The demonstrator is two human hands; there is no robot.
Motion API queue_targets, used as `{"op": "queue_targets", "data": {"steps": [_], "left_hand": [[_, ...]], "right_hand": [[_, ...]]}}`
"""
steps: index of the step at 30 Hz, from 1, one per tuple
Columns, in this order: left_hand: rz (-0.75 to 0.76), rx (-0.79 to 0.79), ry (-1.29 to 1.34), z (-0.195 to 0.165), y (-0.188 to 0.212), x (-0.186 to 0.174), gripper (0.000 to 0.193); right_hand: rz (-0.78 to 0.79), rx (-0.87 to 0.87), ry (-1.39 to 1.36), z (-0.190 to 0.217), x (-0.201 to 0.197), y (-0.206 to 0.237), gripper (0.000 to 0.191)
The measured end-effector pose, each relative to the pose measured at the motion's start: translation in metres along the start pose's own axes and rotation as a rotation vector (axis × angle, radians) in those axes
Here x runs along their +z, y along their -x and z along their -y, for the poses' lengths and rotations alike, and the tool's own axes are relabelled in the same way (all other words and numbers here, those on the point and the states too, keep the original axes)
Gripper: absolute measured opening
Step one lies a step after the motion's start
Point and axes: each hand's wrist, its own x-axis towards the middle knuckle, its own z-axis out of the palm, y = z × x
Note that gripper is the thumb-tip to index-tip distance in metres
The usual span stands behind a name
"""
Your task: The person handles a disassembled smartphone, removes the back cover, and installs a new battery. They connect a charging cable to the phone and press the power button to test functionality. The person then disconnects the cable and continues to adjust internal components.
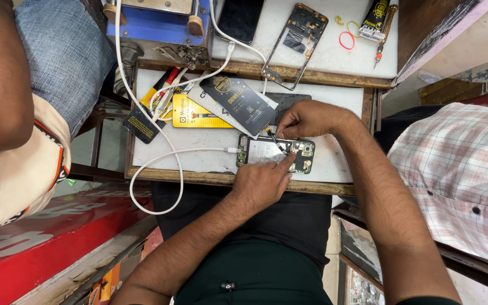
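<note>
Black opened smartphone with exposed circuit board (275, 153), flat on white work mat (334, 101): left hand (261, 182) pins it steady, unclenched; right hand (306, 120) pinches thin dark metal tweezers (274, 137) into it.

Bright, even daylight, no hard shadows. Soft shadow under the right hand (306, 120) and left hand (264, 183) on the white mat (334, 164). Mild glare on the opened phone (275, 152) and the glossy black cards (241, 101). Centre sharp. Wide-angle stretch at edges: forearms, checked shirt (458, 169), red board (46, 243) bowed and softer. Top right corner slightly overexposed.
</note>
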Motion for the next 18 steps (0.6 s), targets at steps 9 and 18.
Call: {"op": "queue_targets", "data": {"steps": [9,18], "left_hand": [[-0.009,0.018,-0.009,0.001,0.000,0.000,0.049],[0.005,0.040,0.046,0.001,0.008,-0.009,0.049]], "right_hand": [[-0.045,-0.024,0.040,0.000,0.003,0.002,0.021],[-0.402,-0.018,0.089,0.017,0.035,0.030,0.021]]}}
